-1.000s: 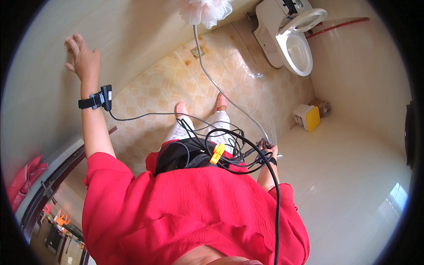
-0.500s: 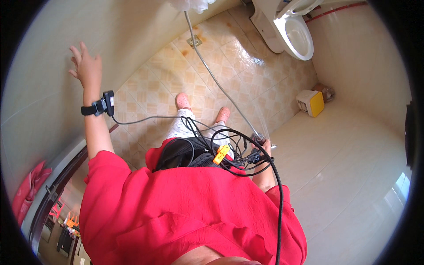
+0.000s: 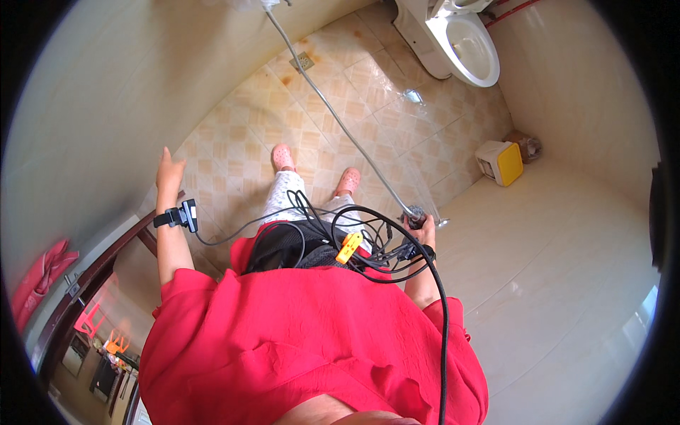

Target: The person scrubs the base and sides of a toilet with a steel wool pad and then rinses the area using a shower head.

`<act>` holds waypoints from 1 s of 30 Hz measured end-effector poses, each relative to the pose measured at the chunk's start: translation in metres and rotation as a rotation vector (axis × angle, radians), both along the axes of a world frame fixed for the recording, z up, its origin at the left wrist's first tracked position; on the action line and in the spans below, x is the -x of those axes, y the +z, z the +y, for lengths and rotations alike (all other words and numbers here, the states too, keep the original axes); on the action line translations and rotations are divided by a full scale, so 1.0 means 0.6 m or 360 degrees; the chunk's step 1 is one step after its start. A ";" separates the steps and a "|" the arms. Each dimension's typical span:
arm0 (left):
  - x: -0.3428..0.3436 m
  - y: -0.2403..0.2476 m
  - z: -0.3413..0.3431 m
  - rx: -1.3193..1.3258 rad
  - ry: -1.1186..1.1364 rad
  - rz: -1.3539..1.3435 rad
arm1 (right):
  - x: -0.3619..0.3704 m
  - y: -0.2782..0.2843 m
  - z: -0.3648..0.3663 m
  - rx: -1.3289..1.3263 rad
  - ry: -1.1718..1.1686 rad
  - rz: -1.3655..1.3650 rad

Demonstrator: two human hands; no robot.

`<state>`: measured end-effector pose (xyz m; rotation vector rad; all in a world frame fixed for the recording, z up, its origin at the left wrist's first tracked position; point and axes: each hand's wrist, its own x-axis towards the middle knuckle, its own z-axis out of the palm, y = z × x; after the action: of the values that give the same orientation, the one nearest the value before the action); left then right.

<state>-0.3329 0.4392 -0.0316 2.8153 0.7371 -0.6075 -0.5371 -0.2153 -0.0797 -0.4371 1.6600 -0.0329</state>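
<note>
My right hand (image 3: 426, 231) is wrapped round a grey shower head (image 3: 414, 212), low at my right side. A silvery metal hose (image 3: 329, 110) runs from it across to the fixture by the far wall. Faint pale streaks, perhaps water, show beside the shower head. My left hand (image 3: 170, 172), empty, is beside the left wall with a finger stretched out and the thumb apart; some of its fingers are hidden. A strap with a small black device (image 3: 187, 215) sits on the left wrist, and its thin cable leads to my waist.
Black cables (image 3: 368, 248) with a yellow clip (image 3: 348, 248) loop at my waist. A white toilet (image 3: 471, 57) stands far right, near a white bucket with a yellow lid (image 3: 508, 164). A floor drain (image 3: 302, 62) lies beneath the hose. A doorway (image 3: 106, 304) and red cloth (image 3: 44, 280) are left.
My left hand has come down and back along the left wall, its fingers less spread in view. The right hand still holds the shower head. The whole view has shifted slightly.
</note>
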 end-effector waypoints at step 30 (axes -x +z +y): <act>0.245 0.042 -0.180 0.0781 0.0521 0.0233 | 0.134 -0.035 -0.296 0.0395 -0.0151 -0.0002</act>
<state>-0.4801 0.3313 -0.0064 2.1663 0.9043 -0.8090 -0.6174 -0.3931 -0.1004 -0.5443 1.6810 -0.3122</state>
